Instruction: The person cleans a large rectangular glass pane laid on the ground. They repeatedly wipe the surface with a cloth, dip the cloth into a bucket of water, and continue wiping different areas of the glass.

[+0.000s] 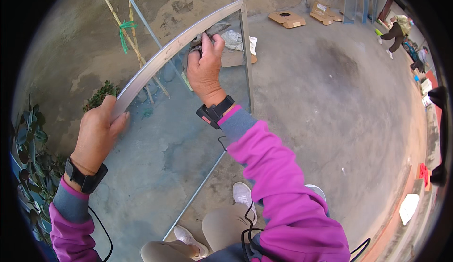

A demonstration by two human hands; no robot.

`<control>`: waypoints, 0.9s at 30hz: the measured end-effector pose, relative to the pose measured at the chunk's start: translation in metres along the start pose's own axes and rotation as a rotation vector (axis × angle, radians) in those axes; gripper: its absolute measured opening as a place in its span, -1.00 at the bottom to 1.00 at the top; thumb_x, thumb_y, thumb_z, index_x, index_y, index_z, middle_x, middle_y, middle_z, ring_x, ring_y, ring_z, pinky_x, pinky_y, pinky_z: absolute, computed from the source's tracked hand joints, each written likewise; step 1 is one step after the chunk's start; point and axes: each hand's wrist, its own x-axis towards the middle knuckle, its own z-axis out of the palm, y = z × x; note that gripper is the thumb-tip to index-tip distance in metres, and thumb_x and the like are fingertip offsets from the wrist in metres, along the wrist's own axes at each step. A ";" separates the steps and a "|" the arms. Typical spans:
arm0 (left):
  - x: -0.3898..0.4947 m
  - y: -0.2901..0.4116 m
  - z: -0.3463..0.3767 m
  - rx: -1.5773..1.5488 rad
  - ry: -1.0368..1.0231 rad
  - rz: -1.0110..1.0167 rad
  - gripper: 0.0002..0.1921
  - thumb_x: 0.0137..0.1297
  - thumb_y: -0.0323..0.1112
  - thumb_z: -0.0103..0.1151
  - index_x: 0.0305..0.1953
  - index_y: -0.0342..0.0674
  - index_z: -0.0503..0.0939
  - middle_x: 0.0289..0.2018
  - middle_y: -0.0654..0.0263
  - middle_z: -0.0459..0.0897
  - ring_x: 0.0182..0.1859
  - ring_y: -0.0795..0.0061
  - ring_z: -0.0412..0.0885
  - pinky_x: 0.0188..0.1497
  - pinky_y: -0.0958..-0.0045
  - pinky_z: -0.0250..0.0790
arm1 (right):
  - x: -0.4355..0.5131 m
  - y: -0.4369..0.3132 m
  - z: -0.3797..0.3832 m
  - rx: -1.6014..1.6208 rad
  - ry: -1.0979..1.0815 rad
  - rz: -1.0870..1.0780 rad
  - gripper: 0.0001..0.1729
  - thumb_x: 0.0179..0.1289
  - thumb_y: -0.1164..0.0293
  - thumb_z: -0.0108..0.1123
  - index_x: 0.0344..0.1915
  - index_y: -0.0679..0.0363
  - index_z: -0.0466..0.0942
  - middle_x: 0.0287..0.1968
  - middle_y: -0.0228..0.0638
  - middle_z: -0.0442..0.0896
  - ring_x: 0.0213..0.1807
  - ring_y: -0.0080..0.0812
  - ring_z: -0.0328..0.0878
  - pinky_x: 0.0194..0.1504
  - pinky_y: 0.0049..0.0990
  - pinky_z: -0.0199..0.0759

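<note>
Before me stands a framed pane [166,134], see-through and bluish, with a pale metal frame [177,44] that looks curved in this view. My left hand [97,131] grips the frame at its left corner, thumb on the near side. Near the top rail, my right hand [208,69] has its fingers bent around a crumpled dark grey cloth [195,48] against the pane. Where the cloth ends is hard to tell, since things behind the pane show through. Each wrist wears a black strap, and a thin black cable runs by each sleeve.
Bamboo poles [120,23] tied with green string and a metal rod [141,12] lean at the wall. Leafy plants [32,148] stand left. Flattened cardboard boxes [287,19] and a white bag [232,40] lie beyond the pane. Another person [400,28] is at far right.
</note>
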 end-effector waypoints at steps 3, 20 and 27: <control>-0.001 -0.004 0.001 -0.016 -0.034 -0.034 -0.72 0.32 -0.34 0.32 -0.19 -0.28 0.39 -0.42 -0.14 0.55 -0.28 -0.28 0.55 -0.29 0.01 0.41 | -0.012 0.023 0.005 0.015 0.012 0.013 -0.41 0.22 0.55 0.01 0.27 0.49 0.44 0.24 0.23 0.33 0.24 0.21 0.40 0.35 -0.12 0.30; 0.003 -0.005 0.003 -0.079 -0.027 -0.048 -0.71 0.33 -0.33 0.33 -0.19 -0.30 0.39 -0.45 -0.16 0.51 -0.32 -0.30 0.50 -0.32 0.07 0.40 | 0.011 0.067 -0.017 -0.173 0.177 0.362 -0.48 0.24 0.53 0.10 0.23 0.41 0.49 0.28 0.14 0.34 0.26 0.15 0.40 0.37 -0.14 0.28; 0.010 -0.001 0.003 -0.117 -0.047 -0.087 -0.74 0.31 -0.37 0.32 -0.18 -0.30 0.41 -0.44 -0.15 0.53 -0.31 -0.28 0.52 -0.28 0.09 0.43 | -0.055 -0.032 0.000 0.169 -0.216 -0.102 -0.44 0.22 0.57 0.14 0.26 0.37 0.49 0.32 0.11 0.32 0.32 0.11 0.39 0.36 -0.18 0.32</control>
